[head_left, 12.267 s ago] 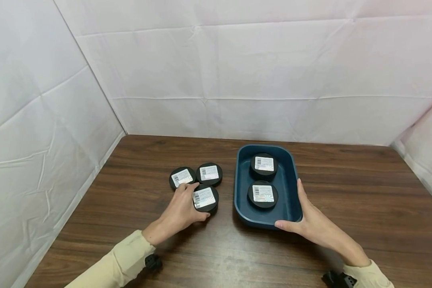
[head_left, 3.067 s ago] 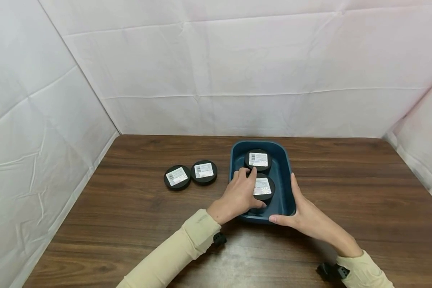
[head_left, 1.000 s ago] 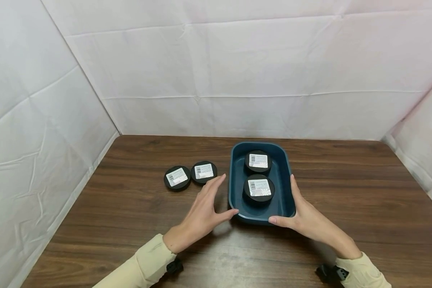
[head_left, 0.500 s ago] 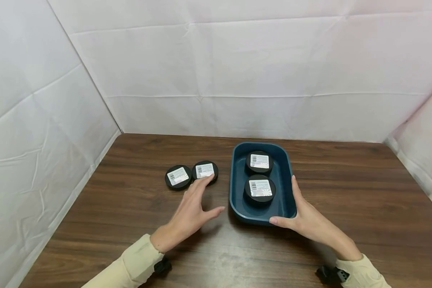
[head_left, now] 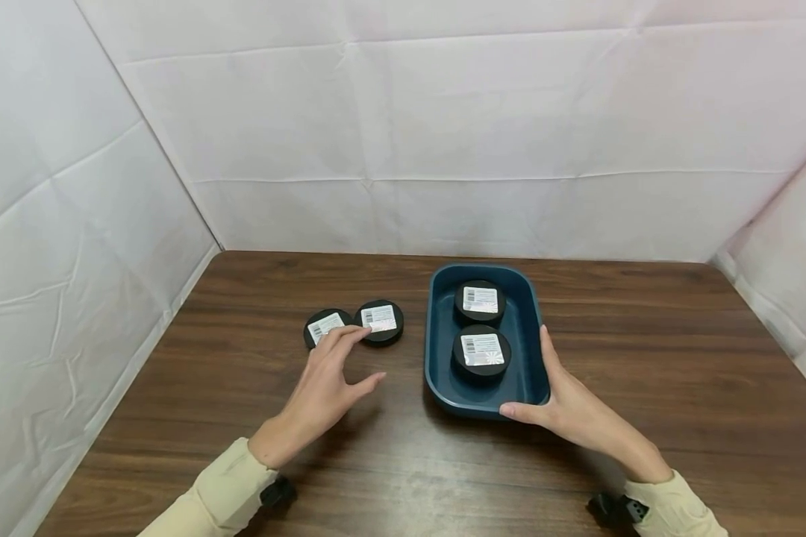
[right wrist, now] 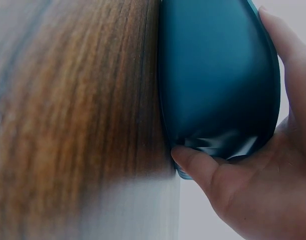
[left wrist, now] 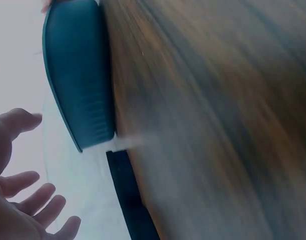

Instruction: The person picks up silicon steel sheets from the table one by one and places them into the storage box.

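Observation:
My left hand (head_left: 319, 391) hovers with its fingers spread, fingertips over the near side of two round black tins (head_left: 379, 324) with white barcode labels. It holds nothing; in the left wrist view the fingers (left wrist: 47, 210) stand apart from everything. Part of the leftmost tin (head_left: 324, 325) is hidden behind that hand. My right hand (head_left: 574, 406) grips the near right corner of a dark blue tray (head_left: 443, 395), thumb on the front wall and fingers along the right side. Inside the tray sit a rear tin stack (head_left: 480, 300) and a front tin stack (head_left: 481, 350), labels up.
A brown wood-grain table (head_left: 416, 477) carries everything. White cloth walls (head_left: 376, 134) stand at the back and both sides. The two loose tins lie left of the tray, with a strip of bare table between.
One of three loose tins has gone into the tray's front position, set down by my left hand. That hand has since moved left, back to the remaining two. My right hand stays on the tray.

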### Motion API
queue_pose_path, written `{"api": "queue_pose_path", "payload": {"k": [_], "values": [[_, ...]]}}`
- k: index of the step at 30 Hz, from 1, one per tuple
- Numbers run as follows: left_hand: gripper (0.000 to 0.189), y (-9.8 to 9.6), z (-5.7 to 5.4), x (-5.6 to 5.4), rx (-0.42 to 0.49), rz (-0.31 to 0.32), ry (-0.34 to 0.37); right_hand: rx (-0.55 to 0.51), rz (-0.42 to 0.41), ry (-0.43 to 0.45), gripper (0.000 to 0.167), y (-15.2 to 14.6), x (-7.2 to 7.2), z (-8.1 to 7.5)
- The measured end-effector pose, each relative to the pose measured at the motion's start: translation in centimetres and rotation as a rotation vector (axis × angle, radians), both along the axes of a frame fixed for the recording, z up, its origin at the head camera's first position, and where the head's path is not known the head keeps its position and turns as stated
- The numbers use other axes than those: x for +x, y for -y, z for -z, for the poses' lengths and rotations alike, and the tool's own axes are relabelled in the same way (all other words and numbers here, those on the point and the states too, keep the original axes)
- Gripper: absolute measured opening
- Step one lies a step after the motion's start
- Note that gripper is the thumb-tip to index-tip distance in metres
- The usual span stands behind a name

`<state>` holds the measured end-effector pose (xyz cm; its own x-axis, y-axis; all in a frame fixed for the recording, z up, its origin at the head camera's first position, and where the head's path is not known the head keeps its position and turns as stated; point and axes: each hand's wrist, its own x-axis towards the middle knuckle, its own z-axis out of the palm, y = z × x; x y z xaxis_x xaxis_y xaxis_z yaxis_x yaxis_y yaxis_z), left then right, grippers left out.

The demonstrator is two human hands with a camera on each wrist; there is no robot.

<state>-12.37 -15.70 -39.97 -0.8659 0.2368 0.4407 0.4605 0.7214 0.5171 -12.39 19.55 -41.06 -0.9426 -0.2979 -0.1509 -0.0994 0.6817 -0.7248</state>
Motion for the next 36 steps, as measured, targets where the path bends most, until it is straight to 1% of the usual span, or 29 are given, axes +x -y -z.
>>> {"api": "queue_pose_path", "payload": {"k": [3,9,12,14,20,23,26,30,36], "values": [[0.064,0.6,0.1,-0.1,-0.007,-0.021,0.022,-0.004,0.000,0.000,0.131,0.0,0.0,0.0],[0.081,1.8,0.3,-0.1,-0.011,-0.080,0.112,-0.011,-0.001,0.005,0.131,0.1,0.0,0.0],[0.086,2.4,0.3,-0.3,-0.011,-0.098,0.138,-0.005,0.003,0.007,0.131,0.0,0.0,0.0],[0.086,2.9,0.2,-0.4,-0.010,-0.102,0.132,-0.004,0.005,0.005,0.131,0.0,0.1,-0.1],[0.088,4.4,0.2,-0.9,0.000,-0.110,0.073,-0.008,0.000,0.006,0.131,0.1,0.2,0.0],[0.089,5.1,0.1,-1.2,0.001,-0.120,0.059,-0.010,0.001,0.007,0.131,0.1,0.2,-0.1],[0.090,5.9,0.0,-1.5,-0.001,-0.137,0.062,-0.011,0.003,0.009,0.131,0.1,0.2,-0.1],[0.090,6.7,-0.2,-1.6,0.000,-0.160,0.091,-0.009,0.006,0.015,0.131,0.1,0.2,-0.2],[0.087,7.3,-0.1,-1.9,-0.009,-0.165,0.099,-0.006,0.005,0.017,0.131,0.1,0.2,-0.1]]}}
